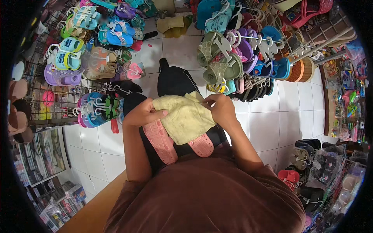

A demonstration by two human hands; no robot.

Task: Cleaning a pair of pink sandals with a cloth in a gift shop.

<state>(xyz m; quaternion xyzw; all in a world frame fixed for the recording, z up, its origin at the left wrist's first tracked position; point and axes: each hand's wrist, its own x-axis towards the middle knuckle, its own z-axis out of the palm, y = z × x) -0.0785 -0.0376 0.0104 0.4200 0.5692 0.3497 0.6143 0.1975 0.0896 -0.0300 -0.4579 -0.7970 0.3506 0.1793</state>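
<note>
A pale yellow cloth [186, 118] with darker smudges is stretched between my two hands above my lap. My left hand [145, 112] pinches its left edge, with the thumb lying on top. At the cloth's upper right side, my right hand [220, 109] has its fingers curled on the fabric. Two pink sandals lie on my dark trousers, soles up: one sole [160, 142] shows under the left hand, the other [201, 145] sticks out below the cloth's lower edge. The cloth hides part of them.
Racks of sandals on white hangers [102, 109] stand at the left, with more hanging sandals [223, 70] at the upper right. Packed footwear [323, 169] fills the lower right. A wooden surface [96, 204] lies at the lower left. Another yellowish cloth [172, 24] is on the tiled floor ahead.
</note>
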